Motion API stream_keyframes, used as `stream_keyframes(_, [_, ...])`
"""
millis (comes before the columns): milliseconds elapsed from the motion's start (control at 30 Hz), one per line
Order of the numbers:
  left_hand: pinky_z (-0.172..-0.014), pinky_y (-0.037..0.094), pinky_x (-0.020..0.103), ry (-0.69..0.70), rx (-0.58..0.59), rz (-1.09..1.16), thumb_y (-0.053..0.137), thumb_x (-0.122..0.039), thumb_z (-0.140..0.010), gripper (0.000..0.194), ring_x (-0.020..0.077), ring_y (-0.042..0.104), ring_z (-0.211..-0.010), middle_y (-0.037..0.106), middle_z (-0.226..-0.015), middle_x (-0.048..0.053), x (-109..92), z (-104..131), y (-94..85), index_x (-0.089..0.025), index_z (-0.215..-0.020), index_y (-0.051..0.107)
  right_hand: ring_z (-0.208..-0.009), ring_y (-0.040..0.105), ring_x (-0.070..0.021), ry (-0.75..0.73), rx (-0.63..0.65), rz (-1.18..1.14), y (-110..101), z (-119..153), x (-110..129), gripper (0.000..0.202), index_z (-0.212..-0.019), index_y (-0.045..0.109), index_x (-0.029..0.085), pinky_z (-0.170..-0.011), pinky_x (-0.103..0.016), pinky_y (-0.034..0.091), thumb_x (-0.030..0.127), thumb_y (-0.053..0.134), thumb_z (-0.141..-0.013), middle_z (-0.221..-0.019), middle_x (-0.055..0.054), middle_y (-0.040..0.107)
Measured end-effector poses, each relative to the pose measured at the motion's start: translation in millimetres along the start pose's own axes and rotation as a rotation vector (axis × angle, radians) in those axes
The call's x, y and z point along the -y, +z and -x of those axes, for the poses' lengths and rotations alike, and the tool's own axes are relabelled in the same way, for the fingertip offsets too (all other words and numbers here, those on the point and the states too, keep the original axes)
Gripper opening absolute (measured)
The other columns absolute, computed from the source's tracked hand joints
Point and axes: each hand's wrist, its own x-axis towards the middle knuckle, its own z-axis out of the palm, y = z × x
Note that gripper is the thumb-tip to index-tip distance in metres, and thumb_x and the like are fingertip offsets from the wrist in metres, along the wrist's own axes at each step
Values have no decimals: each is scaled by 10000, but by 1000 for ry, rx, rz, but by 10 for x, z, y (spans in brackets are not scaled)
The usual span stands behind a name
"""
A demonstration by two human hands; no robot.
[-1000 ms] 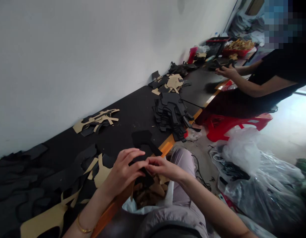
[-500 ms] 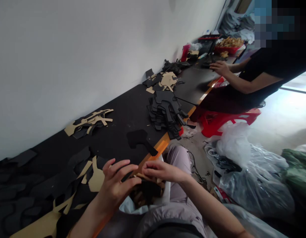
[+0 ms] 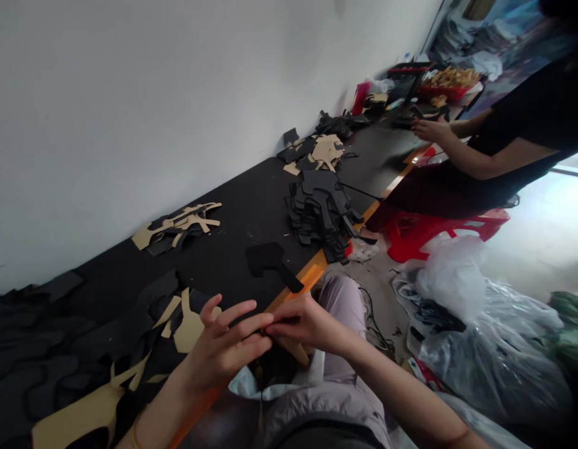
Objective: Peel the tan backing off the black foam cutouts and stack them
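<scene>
My left hand (image 3: 235, 333) and my right hand (image 3: 305, 321) meet at the table's front edge, above my lap. The right thumb and forefinger are pinched together, touching the left fingertips. On my left hand, thumb and forefinger close while the other fingers stretch out. Whatever lies between the fingertips is too small and dark to make out. Just below my right hand shows a tan piece (image 3: 295, 352), partly hidden by it. A flat black cut piece (image 3: 270, 259) with a narrow arm lies beyond the hands, its tip over the orange edge (image 3: 312, 274).
Black cut pieces (image 3: 45, 349) and tan offcuts (image 3: 73, 418) cover the table's near left. A stack of black pieces (image 3: 319, 202) stands farther along. At right, a co-worker's hand (image 3: 431, 131) is over the table, near a red stool (image 3: 410, 240). Plastic bags (image 3: 494, 349) lie on the floor.
My hands have come together, fingertips now touching. The dark piece beneath them shows less, and a tan surface appears under my right hand. The view has shifted slightly.
</scene>
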Motion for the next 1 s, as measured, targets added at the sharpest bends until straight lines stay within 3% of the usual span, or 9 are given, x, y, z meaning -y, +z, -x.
stream_keyframes(233, [-1147,60,387,158,123,-43,653,-186,-790,124,96,466,-1177,687,-1078,-98,50,-49,17,-308,-805,659,-563,491,-85,36,6,175,-10,-57,-25,262,-709,699,113,-537,-184,364,300,568,-839,-585,5,598])
stream_keyframes(467, [-1136,49,395,179,219,-47,586,-198,-838,137,113,474,-1200,667,-1142,-70,103,-77,35,-289,-757,649,-547,441,-78,19,10,203,-11,-147,-46,146,-649,661,128,-519,-176,355,158,570,-758,-547,24,552])
stream_keyframes(633, [-1136,49,400,177,227,-53,579,-192,-840,150,115,465,-1216,659,-1161,-63,98,-61,55,-279,-737,644,-515,381,-49,58,10,212,1,-168,-34,113,-580,593,119,-488,-162,300,68,539,-665,-516,55,472])
stream_keyframes(800, [-1142,73,403,151,139,-41,614,-170,-811,134,113,467,-1210,674,-1123,-73,93,-21,69,-289,-766,657,-558,404,-59,108,-16,115,58,-159,-121,43,-684,548,140,-512,-165,306,100,535,-676,-598,55,489])
stream_keyframes(900, [-1144,110,397,114,45,-61,662,-188,-777,134,110,480,-1182,704,-1032,-78,80,21,71,-313,-825,659,-591,419,-72,134,-125,40,137,-148,-204,16,-757,502,166,-537,-174,323,180,508,-754,-652,48,491])
stream_keyframes(1000, [-1139,149,395,49,-21,-119,679,-207,-763,162,116,492,-1161,710,-980,-77,57,83,80,-341,-852,657,-602,417,-83,146,-375,94,243,-140,-290,52,-774,437,189,-565,-193,330,206,409,-816,-660,46,467])
